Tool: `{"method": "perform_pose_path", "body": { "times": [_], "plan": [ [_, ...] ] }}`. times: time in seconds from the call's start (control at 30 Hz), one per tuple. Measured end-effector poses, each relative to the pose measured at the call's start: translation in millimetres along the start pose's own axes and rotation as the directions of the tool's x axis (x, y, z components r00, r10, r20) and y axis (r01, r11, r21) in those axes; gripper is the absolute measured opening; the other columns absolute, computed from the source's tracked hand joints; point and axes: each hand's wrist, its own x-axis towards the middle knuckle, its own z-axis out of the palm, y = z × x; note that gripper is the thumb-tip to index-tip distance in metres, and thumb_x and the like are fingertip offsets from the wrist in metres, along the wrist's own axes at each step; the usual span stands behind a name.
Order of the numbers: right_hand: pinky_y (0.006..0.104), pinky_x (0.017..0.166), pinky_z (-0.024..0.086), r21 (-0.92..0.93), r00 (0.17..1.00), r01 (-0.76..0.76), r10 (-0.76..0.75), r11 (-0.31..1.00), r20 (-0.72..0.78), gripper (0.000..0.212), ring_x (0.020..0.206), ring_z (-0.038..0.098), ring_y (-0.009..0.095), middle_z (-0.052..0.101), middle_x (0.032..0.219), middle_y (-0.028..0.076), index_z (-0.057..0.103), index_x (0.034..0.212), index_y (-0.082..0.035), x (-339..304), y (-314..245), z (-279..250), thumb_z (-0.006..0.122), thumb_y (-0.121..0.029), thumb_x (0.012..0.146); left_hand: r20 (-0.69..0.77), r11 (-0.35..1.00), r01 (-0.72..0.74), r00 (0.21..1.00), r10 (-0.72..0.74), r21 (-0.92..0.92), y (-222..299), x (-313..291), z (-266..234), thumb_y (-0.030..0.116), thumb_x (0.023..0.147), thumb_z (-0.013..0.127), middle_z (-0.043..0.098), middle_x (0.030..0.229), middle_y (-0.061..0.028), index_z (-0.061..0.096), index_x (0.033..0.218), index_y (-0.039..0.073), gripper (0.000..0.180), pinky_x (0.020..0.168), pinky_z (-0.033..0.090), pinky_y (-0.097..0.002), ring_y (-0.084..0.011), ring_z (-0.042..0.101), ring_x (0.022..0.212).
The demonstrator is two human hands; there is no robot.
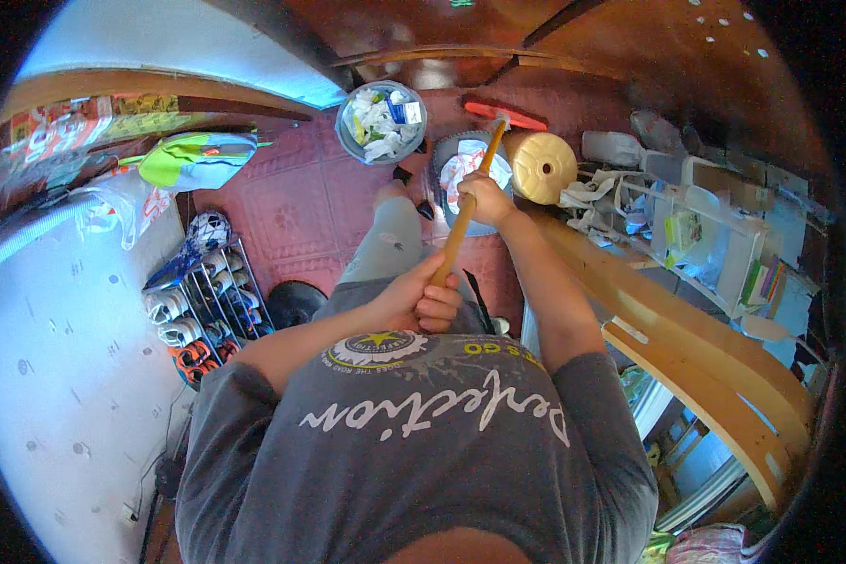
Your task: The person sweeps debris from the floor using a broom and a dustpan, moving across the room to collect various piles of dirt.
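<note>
Both of my hands are wrapped around the yellowish wooden handle of a broom (462, 228). My left hand (420, 295) grips the near end of the handle, close to my shirt. Farther up, my right hand (487, 201) closes around the shaft. From there the handle slants away to a long red head (504, 112), which rests at the far side on the reddish tiled floor (287, 207). The bristles under the head cannot be made out. A grey bin (504, 222) with a white bag in it stands right beside the shaft, partly hidden by my right hand.
A round grey-blue bin (345, 141) full of rubbish stands ahead. A cream drum-shaped container (543, 167) is right of the broom. On the left are a shoe rack (226, 299) and a green-and-grey bag (197, 160). A wooden bench-like edge (630, 274) and cluttered shelves (724, 268) line the right.
</note>
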Motion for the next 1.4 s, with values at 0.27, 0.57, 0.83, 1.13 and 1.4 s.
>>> {"method": "perform_pose_path", "body": {
  "times": [0.27, 0.57, 0.83, 1.13, 1.4],
  "plan": [
    [0.0369, 0.063, 0.041, 0.022, 0.997, 0.076, -0.077, 0.997, 0.032, 0.013, 0.067, 0.051, 0.029, 0.05, 0.061, 0.009, 0.045, 0.058, -0.006, 14.9, 6.2, 22.5, 0.058, -0.005, 0.06, 0.007, 0.995, -0.07, 0.997, 0.071, -0.068, 1.8, -9.3, -1.9, 0.05, 0.085, 0.041, 0.028, 0.047, 0.0111, 0.04, 0.074, 0.015, 0.037, 0.033, 0.019, -0.0215, -0.0024, 0.024, 0.034],
    [0.036, 0.068, 0.04, 0.161, 0.987, 0.159, -0.162, 0.974, 0.006, 0.01, 0.066, 0.051, 0.028, 0.05, 0.061, 0.008, 0.049, 0.058, -0.008, 53.2, -10.4, 46.6, 0.059, -0.009, 0.058, -0.085, 0.991, -0.131, 0.988, 0.132, 0.023, 1.8, -30.1, -5.6, 0.055, 0.085, 0.036, 0.025, 0.046, 0.0087, 0.041, 0.071, 0.015, 0.042, 0.035, 0.019, -0.0236, -0.0054, 0.022, 0.035],
    [0.0383, 0.068, 0.041, 0.018, 0.875, 0.179, -0.168, 0.984, 0.453, 0.013, 0.072, 0.052, 0.03, 0.053, 0.067, 0.01, 0.051, 0.059, -0.007, 46.6, -7.9, 74.4, 0.062, -0.014, 0.056, -0.011, 0.953, -0.187, 0.982, 0.19, -0.237, -23.6, -25.1, -47.6, 0.054, 0.086, 0.035, 0.028, 0.045, 0.0082, 0.041, 0.072, 0.015, 0.042, 0.031, 0.019, -0.021, -0.0048, 0.023, 0.033],
    [0.0416, 0.071, 0.042, 0.038, 0.875, 0.232, -0.225, 0.972, 0.428, 0.016, 0.078, 0.053, 0.032, 0.056, 0.073, 0.013, 0.057, 0.066, -0.007, 49.7, -49.4, 32.7, 0.064, -0.016, 0.056, 0.204, 0.947, -0.17, 0.952, 0.229, -0.272, -50.4, -48.6, -27.9, 0.052, 0.086, 0.035, 0.029, 0.045, 0.0077, 0.04, 0.075, 0.014, 0.04, 0.03, 0.019, -0.0173, -0.0034, 0.023, 0.033],
    [0.0377, 0.068, 0.042, -0.055, 0.793, 0.218, -0.144, 0.974, 0.592, 0.013, 0.076, 0.052, 0.029, 0.055, 0.069, 0.011, 0.056, 0.06, -0.007, 52.6, -29.2, 52.5, 0.064, -0.017, 0.056, 0.181, 0.893, -0.253, 0.924, 0.337, -0.372, -41.8, -23.2, -58.7, 0.05, 0.087, 0.035, 0.03, 0.047, 0.0078, 0.041, 0.076, 0.012, 0.04, 0.032, 0.02, -0.0168, -0.0028, 0.023, 0.033]
  ]
}}
